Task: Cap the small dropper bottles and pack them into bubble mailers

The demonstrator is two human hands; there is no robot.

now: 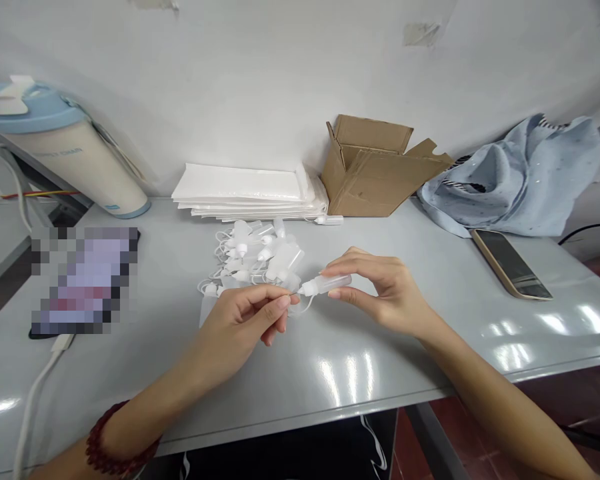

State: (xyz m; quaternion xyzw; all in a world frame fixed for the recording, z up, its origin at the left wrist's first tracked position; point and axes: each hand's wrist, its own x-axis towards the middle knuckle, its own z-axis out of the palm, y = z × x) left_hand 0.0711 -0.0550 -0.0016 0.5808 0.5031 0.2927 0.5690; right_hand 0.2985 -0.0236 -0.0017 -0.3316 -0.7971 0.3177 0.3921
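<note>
My right hand pinches a small translucent plastic dropper bottle, held sideways with its white tip pointing left. My left hand is closed in a pinch at that tip, on what looks like the bottle's small tethered cap; the piece itself is too small to make out. Both hands hover just above the grey table. Behind them lies a pile of several more such bottles with white caps and thin tethers.
A stack of white flat bags lies at the back, with one loose bottle beside it. An open cardboard box, blue cloth, phone, large tumbler, a blurred screen and a white cable surround the work area.
</note>
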